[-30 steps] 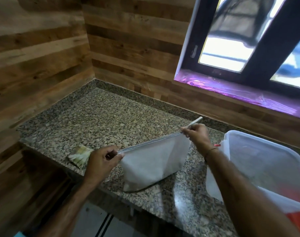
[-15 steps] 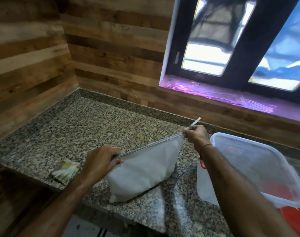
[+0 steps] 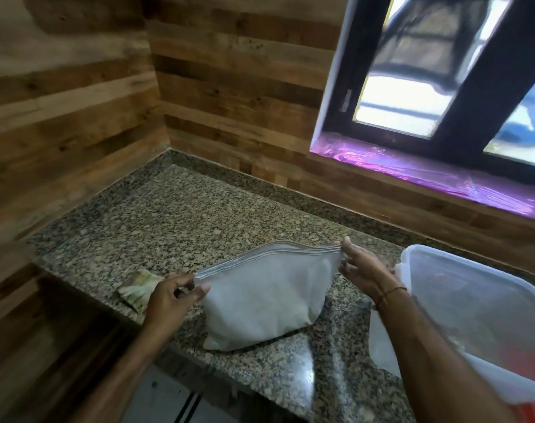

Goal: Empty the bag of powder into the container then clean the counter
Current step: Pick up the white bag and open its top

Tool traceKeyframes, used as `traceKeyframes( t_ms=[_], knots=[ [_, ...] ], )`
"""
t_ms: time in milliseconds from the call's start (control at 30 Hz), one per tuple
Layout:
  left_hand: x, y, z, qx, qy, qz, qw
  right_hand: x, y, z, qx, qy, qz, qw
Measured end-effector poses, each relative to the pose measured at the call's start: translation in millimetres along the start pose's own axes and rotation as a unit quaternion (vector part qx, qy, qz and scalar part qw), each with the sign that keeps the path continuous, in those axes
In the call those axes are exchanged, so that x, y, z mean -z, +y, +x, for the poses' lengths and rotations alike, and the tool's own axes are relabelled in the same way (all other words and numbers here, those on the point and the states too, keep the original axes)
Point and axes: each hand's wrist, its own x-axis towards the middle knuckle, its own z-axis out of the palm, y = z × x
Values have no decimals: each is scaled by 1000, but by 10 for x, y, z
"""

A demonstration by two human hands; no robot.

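A clear zip bag of white powder [image 3: 263, 300] stands on the speckled granite counter [image 3: 183, 221], near its front edge. My left hand [image 3: 171, 297] pinches the bag's top left corner. My right hand [image 3: 363, 270] grips the top right corner at the zip strip. The strip bows upward between them. A large translucent plastic container [image 3: 473, 303] sits on the counter just right of my right wrist, with something red showing through its lower side.
A folded green-and-white cloth [image 3: 138, 288] lies on the counter left of my left hand. Wooden plank walls meet in the corner behind. A window with a dark frame and a purple-lit sill [image 3: 428, 175] is at the upper right.
My hands have come closer together, so the bag's taut straight top edge now bows upward. The white strip that stuck out past my right hand no longer shows. The view has shifted slightly.
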Motion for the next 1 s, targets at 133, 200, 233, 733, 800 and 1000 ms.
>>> traceKeyframes(
  t_ms=[133, 200, 233, 733, 800, 1000],
  knots=[
    [-141, 48, -126, 6, 19, -57, 998, -14, 108, 5, -18, -27, -77, 997],
    [-180, 68, -154, 20, 46, -69, 996, -67, 127, 7, -9, -27, -106, 994],
    [-193, 62, -164, 30, 57, -68, 996, -83, 124, 18, -6, -27, -107, 994],
    [-46, 240, -36, 294, -7, -241, 925, -18, -119, 221, -85, -36, -152, 984],
    [-94, 280, 27, 321, -18, -243, 915, -63, -116, 242, -94, -31, -188, 977],
    [-236, 277, 46, 286, 87, -246, 922, -211, -178, 233, -66, -29, -210, 975]
  ],
)
